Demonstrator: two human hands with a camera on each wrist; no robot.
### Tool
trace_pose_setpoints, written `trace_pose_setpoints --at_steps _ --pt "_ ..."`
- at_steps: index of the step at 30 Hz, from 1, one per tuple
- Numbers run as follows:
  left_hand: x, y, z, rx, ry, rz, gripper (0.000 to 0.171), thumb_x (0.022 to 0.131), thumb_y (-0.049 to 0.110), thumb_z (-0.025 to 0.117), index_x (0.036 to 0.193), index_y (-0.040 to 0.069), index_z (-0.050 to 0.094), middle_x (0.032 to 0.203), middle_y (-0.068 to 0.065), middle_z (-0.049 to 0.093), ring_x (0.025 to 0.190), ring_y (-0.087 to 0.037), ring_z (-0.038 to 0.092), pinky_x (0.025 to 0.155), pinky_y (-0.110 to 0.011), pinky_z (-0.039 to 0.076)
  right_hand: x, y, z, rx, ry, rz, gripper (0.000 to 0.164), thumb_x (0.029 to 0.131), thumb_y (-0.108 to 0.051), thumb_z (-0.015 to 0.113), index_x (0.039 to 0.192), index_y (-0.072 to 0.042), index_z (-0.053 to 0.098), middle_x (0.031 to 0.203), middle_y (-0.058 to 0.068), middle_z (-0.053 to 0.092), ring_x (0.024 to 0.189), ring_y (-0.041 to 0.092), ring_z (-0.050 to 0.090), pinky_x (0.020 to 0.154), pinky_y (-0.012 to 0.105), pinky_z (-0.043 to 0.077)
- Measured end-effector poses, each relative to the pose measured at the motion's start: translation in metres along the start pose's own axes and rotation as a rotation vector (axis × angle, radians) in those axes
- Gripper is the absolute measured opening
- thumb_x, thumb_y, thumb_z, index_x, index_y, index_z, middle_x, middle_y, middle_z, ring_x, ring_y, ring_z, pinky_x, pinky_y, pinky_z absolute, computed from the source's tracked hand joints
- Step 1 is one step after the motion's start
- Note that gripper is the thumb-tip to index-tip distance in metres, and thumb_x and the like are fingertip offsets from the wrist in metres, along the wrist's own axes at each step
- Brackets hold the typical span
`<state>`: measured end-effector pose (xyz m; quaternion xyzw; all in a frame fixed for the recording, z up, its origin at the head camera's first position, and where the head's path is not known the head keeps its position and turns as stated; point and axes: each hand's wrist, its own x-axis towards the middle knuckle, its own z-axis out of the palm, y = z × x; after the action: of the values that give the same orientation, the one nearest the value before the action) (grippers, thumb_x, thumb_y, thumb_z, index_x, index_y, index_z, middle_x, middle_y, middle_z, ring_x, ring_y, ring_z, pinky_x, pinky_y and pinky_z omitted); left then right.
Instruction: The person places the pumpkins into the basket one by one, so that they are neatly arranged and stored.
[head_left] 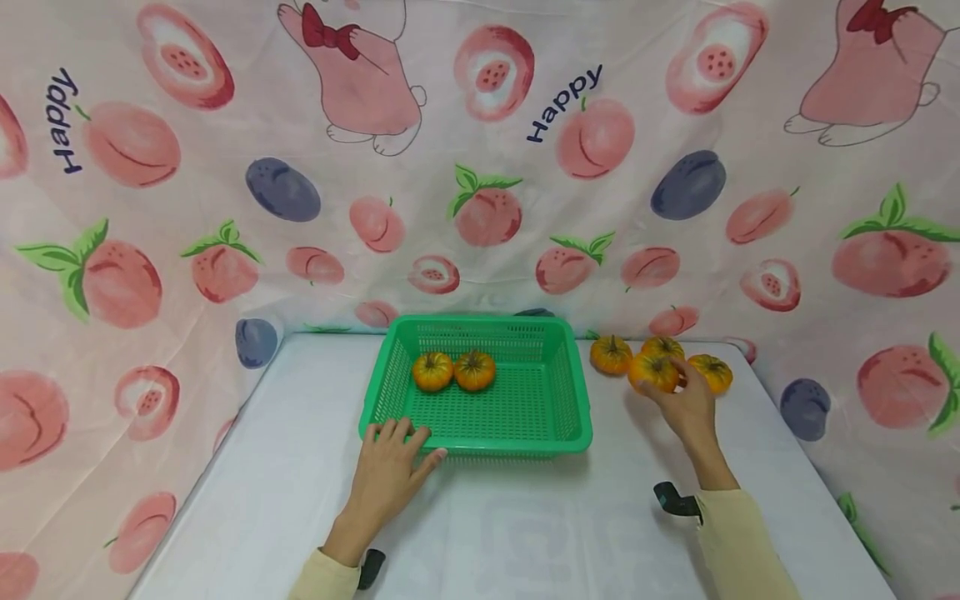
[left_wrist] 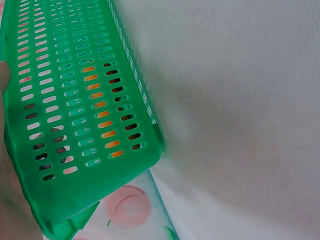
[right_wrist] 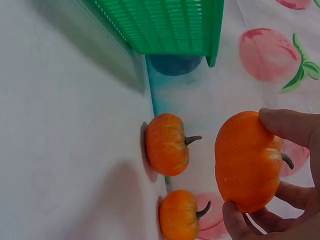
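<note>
Head view: reference is the green basket, standing on the counter. Two pumpkins sit side by side within its left half, toward the back. Right of the basket is the held pumpkin, pinched between the thumb and fingers of the right hand; three loose pumpkins lie close around it. The left hand rests on the basket's front-left rim, fingers spread and relaxed. Judgement: lift straight up first, to avoid knocking the neighbours

Left wrist view: slotted basket wall, orange showing through some slots. Only an edge of the hand shows; finger state cannot be told from this view alone. Judgement: a light steadying touch should suffice, since heavy pressure on the rim might tip the basket

Right wrist view: thumb and fingers span opposite sides of the held pumpkin, stem free; it appears clear of the counter, beside the basket. Judgement: sound grip. Over the basket, clear its right rim, then lower gently beside the pair rather than drop
</note>
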<state>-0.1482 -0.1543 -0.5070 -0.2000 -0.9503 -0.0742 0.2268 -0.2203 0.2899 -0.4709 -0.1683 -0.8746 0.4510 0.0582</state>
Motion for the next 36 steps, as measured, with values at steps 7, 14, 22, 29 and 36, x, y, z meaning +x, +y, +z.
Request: trace_pose_setpoints --at_steps 7,14,22,29,36 --pt "-0.001 0.000 0.001 0.012 -0.001 0.000 0.038 0.092 0.053 0.060 0.107 0.019 0.066 0.095 -0.001 0.057 0.092 -0.023 0.055 0.084 -0.043 0.039 -0.007 -0.014 -0.001 -0.001 -0.010 -0.041 0.082 0.090 -0.042 0.070 0.153 -0.008 0.030 0.153 0.025 0.033 0.135 0.046 0.036 0.107 0.058 0.040" --pt "0.000 0.000 0.001 0.012 -0.004 -0.001 0.038 0.093 0.053 0.060 0.107 0.019 0.066 0.095 -0.001 0.056 0.093 -0.023 0.055 0.084 -0.044 0.039 -0.014 -0.025 -0.001 0.004 -0.023 -0.086 0.084 0.089 -0.044 0.071 0.153 -0.007 0.031 0.153 0.025 0.034 0.135 0.044 0.037 0.107 0.057 0.041" --pt "0.000 -0.001 0.001 0.004 -0.003 -0.001 0.038 0.092 0.053 0.061 0.107 0.019 0.066 0.094 -0.001 0.056 0.092 -0.024 0.055 0.084 -0.044 0.039 -0.021 -0.036 0.002 0.017 -0.017 -0.161 0.080 0.088 -0.038 0.073 0.150 -0.005 0.035 0.151 0.024 0.037 0.134 0.044 0.038 0.108 0.057 0.040" --pt "0.000 0.000 0.000 0.011 -0.002 0.000 0.037 0.092 0.053 0.061 0.106 0.019 0.066 0.095 -0.002 0.058 0.093 -0.024 0.055 0.084 -0.044 0.040 -0.021 -0.044 0.006 0.018 -0.032 -0.238 0.079 0.087 -0.036 0.075 0.149 -0.004 0.037 0.151 0.023 0.037 0.131 0.044 0.042 0.107 0.057 0.041" --pt "0.002 0.000 0.000 0.012 -0.002 -0.002 0.036 0.092 0.053 0.061 0.106 0.020 0.066 0.095 -0.001 0.057 0.093 -0.024 0.056 0.085 -0.044 0.039 -0.021 -0.056 0.008 0.024 -0.038 -0.293 0.079 0.087 -0.037 0.075 0.147 -0.003 0.040 0.149 0.022 0.041 0.131 0.043 0.044 0.106 0.056 0.042"
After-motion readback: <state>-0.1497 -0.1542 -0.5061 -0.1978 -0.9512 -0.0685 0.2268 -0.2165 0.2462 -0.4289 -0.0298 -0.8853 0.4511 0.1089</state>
